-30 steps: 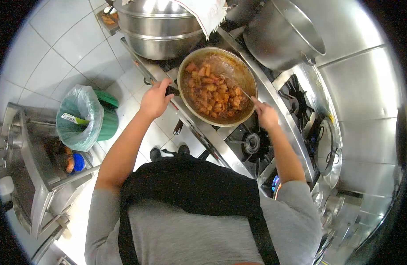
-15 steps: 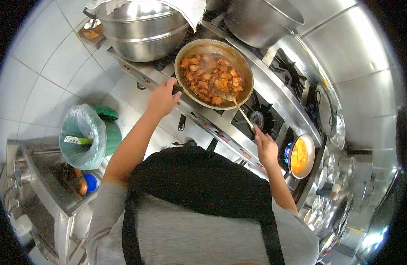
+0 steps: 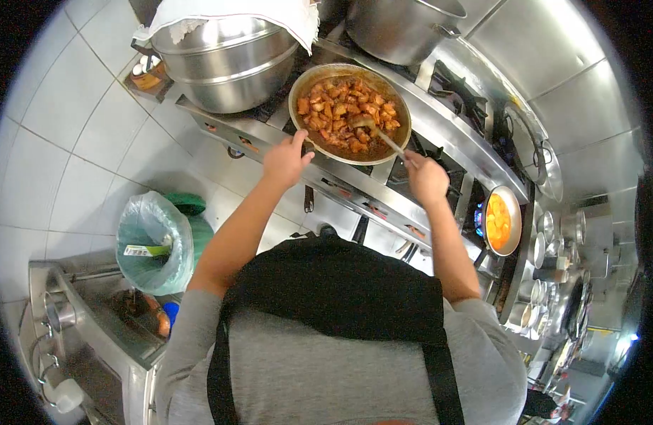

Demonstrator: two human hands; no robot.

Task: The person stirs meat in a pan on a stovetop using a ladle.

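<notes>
At the upper centre of the frame, the head view shows chunks (image 3: 333,110) in a pan (image 3: 393,89) — browning looks well along, doneness inside I cannot tell. Left fingers (image 3: 299,139) close round its handle (image 3: 309,146); right fingers (image 3: 413,160) narrowly grip a spoon (image 3: 389,142), its head among the chunks.

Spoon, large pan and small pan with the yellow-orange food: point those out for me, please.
Spoon (image 3: 390,141): head view, on the middle of its handle.
Large pan (image 3: 387,86): head view, on its bare inner wall.
Small pan (image 3: 515,221): head view, on its pale inner wall beside the food.
</notes>
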